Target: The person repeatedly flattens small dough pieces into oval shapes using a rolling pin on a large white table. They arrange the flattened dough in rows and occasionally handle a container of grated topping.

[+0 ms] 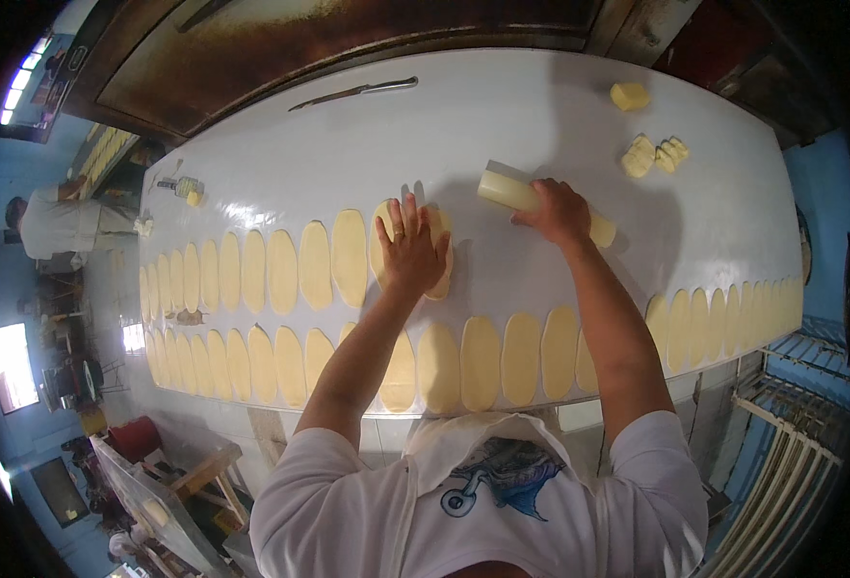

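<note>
My left hand (414, 249) lies with its fingers spread over two flat ovals of dough, one (379, 231) partly under the fingers, the other (439, 278) under the thumb side. My right hand (556, 209) grips a pale, smooth rolling cylinder (506, 189) that rests slantwise on the white table (468, 108). Left of my left hand, a row of similar dough ovals (349, 258) runs to the table's far left. A second row (481, 361) follows the near edge, partly hidden by my forearms.
A long knife (367, 90) lies near the far edge. Dough lumps (638, 156) and a yellow block (629, 96) sit at the far right. A brush (185, 188) lies far left, where a person (60, 220) stands beyond the table. A metal rack (786, 433) stands at right.
</note>
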A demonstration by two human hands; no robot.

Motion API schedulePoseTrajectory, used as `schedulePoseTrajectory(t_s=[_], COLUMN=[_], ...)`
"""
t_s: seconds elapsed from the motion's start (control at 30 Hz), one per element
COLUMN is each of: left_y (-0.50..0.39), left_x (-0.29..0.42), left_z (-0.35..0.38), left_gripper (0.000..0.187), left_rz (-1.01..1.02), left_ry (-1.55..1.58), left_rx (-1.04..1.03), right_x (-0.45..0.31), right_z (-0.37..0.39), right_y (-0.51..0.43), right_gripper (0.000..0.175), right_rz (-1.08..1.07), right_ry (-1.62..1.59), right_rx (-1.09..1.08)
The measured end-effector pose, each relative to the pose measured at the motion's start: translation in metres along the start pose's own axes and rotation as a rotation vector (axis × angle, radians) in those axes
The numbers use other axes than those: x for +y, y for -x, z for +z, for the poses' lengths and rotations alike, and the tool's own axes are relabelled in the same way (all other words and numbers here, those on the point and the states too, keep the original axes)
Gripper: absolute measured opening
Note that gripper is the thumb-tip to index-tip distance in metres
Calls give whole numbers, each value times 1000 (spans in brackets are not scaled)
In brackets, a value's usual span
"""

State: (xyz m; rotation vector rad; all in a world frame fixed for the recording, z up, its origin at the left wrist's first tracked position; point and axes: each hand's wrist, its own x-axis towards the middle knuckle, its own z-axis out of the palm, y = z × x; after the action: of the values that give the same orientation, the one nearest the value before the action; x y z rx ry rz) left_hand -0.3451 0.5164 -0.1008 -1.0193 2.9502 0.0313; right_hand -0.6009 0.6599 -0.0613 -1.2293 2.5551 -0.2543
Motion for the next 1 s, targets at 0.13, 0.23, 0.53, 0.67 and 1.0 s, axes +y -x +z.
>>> schedulePoseTrajectory(t_s=[0.13, 0.23, 0.53, 0.67, 1.0], left_y=[-11, -9, -8, -70, -2], left_x=[-19, -37, -38, -43, -36], left_z=[-4, -5, 13, 6, -20], left_gripper=[58, 51, 47, 49, 54], left_rz=[-115, -242, -182, -201, -235], left_ry=[263, 563, 499, 373, 460], left_rx=[-38, 98, 112, 119, 37], right_x=[-2, -19, -97, -98, -47], right_z=[1, 8, 40, 33, 10], right_y=[2, 7, -2, -33, -34], right_gripper=[70, 71, 75, 76, 73], right_rz=[-74, -253, -521, -445, -235], right_ry=[4, -17, 20, 28, -126], right_rx=[-17, -14, -18, -18, -104])
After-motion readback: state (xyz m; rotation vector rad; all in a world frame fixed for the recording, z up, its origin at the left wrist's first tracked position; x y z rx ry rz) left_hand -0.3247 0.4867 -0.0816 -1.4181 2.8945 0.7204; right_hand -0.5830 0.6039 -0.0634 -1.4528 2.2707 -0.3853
